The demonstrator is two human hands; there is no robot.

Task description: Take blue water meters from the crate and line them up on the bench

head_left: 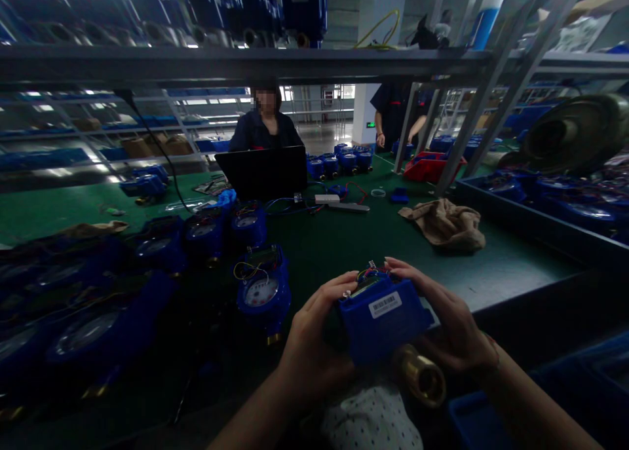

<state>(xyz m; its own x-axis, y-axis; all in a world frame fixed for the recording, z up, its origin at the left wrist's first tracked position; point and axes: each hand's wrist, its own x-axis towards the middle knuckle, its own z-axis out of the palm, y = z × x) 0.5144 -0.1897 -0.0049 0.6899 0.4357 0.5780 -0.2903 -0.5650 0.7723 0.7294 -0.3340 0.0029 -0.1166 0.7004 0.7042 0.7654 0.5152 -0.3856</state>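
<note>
The person holds a blue water meter [383, 316] in both hands, raised just above the near edge of the green desk [491, 273]. The left hand [312, 335] is wrapped around the meter's left side, fingers curled over its top edge. The right hand [449, 322] cups the right side, fingers closed over the upper rear corner. Both hands are closed on the housing.

The meter is tilted, its white barcode label [384, 304] facing up and its brass threaded fitting [423, 376] pointing toward the person. Coloured wires [369, 271] show at the open top of the housing, which suggests the unit is not yet closed up; whether any cover is fitted cannot be told.

To the left, a second water meter [263, 293] stands on the desk with its dial face up and loose wiring visible. Further meters form a row behind it and a blurred mass at far left. In the inspector's judgement, only the one unit is in hand and many remain beside it.

A crumpled tan cloth [445, 224] lies well apart, to the right. Across the desk a person sits behind a black laptop [263, 171]; another person stands farther back.
</note>
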